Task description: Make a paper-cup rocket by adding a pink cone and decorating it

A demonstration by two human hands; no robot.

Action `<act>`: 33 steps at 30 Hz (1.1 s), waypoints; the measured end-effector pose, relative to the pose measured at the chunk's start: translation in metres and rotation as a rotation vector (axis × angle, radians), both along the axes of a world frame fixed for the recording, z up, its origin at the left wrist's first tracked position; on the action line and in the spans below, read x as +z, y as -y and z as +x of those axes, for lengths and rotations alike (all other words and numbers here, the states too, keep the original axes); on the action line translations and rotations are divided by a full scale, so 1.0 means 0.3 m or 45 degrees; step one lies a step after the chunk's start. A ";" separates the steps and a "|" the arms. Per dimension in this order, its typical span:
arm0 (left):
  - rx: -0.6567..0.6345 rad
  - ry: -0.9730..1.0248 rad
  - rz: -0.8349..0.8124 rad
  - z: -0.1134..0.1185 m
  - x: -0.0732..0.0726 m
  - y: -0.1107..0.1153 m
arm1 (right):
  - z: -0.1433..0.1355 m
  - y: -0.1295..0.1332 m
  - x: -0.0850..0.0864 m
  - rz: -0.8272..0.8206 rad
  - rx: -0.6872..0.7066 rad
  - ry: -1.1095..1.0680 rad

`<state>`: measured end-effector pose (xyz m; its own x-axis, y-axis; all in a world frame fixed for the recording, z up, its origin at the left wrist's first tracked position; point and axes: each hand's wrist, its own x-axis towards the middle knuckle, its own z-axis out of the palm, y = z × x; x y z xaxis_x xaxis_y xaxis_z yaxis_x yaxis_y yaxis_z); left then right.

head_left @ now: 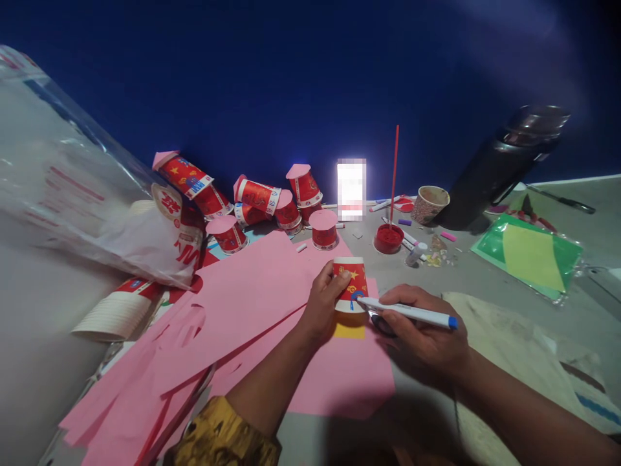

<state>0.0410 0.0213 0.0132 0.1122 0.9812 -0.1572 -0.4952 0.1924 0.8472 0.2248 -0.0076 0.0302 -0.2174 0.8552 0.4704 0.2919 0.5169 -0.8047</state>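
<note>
My left hand [326, 299] grips a red paper cup [358, 272] with gold stars, held upside down with its pale base on top. In my right hand [427, 330] is a white marker [412, 312] with a blue end. Its tip meets the cup's lower part, where blue marks show. Beneath the cup are a yellow piece of paper [350, 329] and pink paper sheets [257, 278]. Just behind stands another red cup with a pink paper disc [323, 220] on top. A dark round object, partly hidden, sits beside my right fingers.
Several red cups with pink tops [252, 195] lie stacked at the back. At left, a plastic bag [97, 188] leans over nested cups [114, 317]. A red pot [388, 239] with an upright stick, a paper cup [431, 204], a black flask [499, 168] and a cloth [509, 362] occupy the right.
</note>
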 end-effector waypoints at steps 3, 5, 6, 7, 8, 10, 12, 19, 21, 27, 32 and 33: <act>-0.009 -0.006 -0.001 0.000 0.001 0.002 | -0.003 -0.003 0.010 0.066 -0.007 0.027; -0.009 -0.011 -0.001 0.000 0.001 0.003 | -0.003 -0.004 0.018 0.071 -0.003 0.037; -0.009 -0.013 0.000 -0.001 0.001 0.003 | -0.003 -0.004 0.021 0.066 0.013 0.038; -0.009 -0.014 0.001 -0.001 0.000 0.004 | -0.003 -0.004 0.024 0.059 0.036 0.041; -0.010 -0.015 0.001 -0.001 0.000 0.004 | -0.002 -0.003 0.026 0.052 0.061 0.043; -0.012 -0.019 0.000 -0.002 0.000 0.005 | 0.000 0.000 0.025 0.032 0.088 0.045; -0.012 -0.024 -0.001 -0.002 0.001 0.005 | 0.001 0.003 0.020 -0.007 0.068 0.027; -0.010 -0.036 -0.005 -0.001 -0.001 0.001 | -0.003 -0.006 0.013 0.001 0.093 -0.037; -0.010 -0.038 -0.004 -0.002 -0.004 0.000 | -0.002 -0.009 0.017 0.031 0.123 -0.016; -0.007 -0.042 0.003 -0.006 -0.010 -0.004 | -0.004 -0.009 0.019 -0.020 0.047 -0.086; 0.001 -0.053 0.023 -0.008 -0.010 -0.004 | -0.002 -0.014 0.030 0.023 0.108 -0.023; -0.001 -0.055 0.026 -0.007 -0.009 -0.004 | -0.002 -0.015 0.033 0.046 0.093 -0.019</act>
